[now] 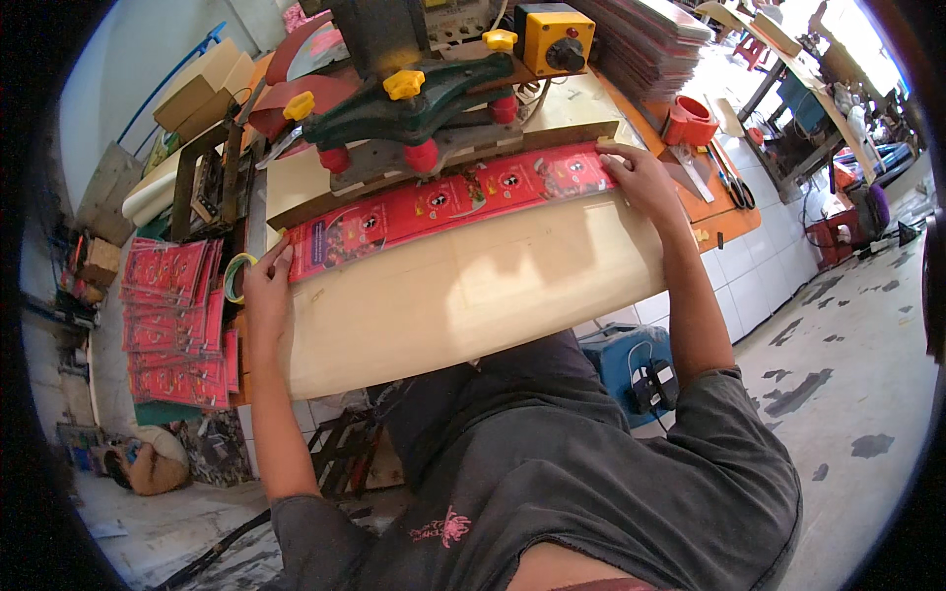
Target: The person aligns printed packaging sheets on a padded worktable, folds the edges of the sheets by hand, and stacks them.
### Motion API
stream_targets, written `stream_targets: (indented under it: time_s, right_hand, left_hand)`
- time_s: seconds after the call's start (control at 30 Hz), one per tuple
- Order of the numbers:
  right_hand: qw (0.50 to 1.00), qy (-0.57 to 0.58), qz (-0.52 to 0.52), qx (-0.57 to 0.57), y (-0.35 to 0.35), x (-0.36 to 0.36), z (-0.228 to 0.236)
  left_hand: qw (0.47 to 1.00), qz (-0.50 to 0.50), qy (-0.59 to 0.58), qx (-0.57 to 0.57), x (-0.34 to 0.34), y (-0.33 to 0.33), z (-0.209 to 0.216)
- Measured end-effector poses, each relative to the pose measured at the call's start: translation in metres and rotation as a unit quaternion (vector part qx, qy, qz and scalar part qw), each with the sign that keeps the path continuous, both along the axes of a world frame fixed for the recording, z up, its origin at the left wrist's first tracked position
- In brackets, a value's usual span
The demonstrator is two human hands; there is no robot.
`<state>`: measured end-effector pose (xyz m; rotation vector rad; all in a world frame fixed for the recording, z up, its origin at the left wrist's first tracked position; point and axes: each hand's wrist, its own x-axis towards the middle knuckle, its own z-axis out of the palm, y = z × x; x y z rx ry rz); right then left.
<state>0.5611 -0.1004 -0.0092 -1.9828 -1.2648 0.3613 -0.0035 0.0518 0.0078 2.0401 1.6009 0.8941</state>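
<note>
A long strip of red printed packaging film (424, 209) lies across a cream board (473, 276), its glossy face up, with repeated food pictures. My left hand (267, 286) has its fingers closed at the strip's left end. At the opposite end my right hand (639, 177) pinches the strip's corner, thumb and fingertips together. The strip's far edge lies along an upright brown bar (394, 192) below a dark green press head (409, 106) with yellow knobs and red feet. Part of each hand's grip is hidden by the fingers.
Stacked red packets (177, 315) lie to the left, near a tape roll (236, 278). A yellow control box (554, 41) sits behind. On the orange table's right are a red tape dispenser (690, 122), a ruler (692, 172) and scissors (734, 185). A blue machine (623, 364) stands below.
</note>
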Motion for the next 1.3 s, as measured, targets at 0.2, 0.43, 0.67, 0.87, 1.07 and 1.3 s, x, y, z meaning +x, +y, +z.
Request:
stream_targets:
  time_s: [0.2, 0.43, 0.67, 0.87, 1.07, 1.3]
  right_hand:
    - [0.989, -0.121, -0.075, -0.029, -0.001, -0.026, 0.015]
    - [0.985, -0.142, -0.095, -0.039, -0.001, -0.029, 0.017]
    - [0.986, -0.142, -0.088, -0.013, -0.002, -0.03, 0.014]
    - [0.994, -0.027, -0.066, 0.077, -0.002, -0.027, 0.014]
    - [0.982, 0.034, -0.042, 0.178, -0.002, -0.027, 0.011]
    - [0.982, 0.078, -0.037, 0.166, -0.015, -0.017, 0.007]
  left_hand:
    - [0.999, 0.029, 0.044, 0.002, 0.008, 0.006, -0.006]
    - [0.998, 0.028, 0.048, 0.038, 0.006, 0.008, -0.012]
    - [0.998, 0.046, 0.036, 0.016, 0.009, 0.001, -0.008]
    - [0.997, 0.042, -0.03, 0.056, 0.019, -0.006, -0.001]
    - [0.992, 0.041, -0.109, 0.056, 0.014, -0.004, -0.004]
    - [0.993, 0.072, -0.065, 0.064, 0.005, -0.025, 0.002]
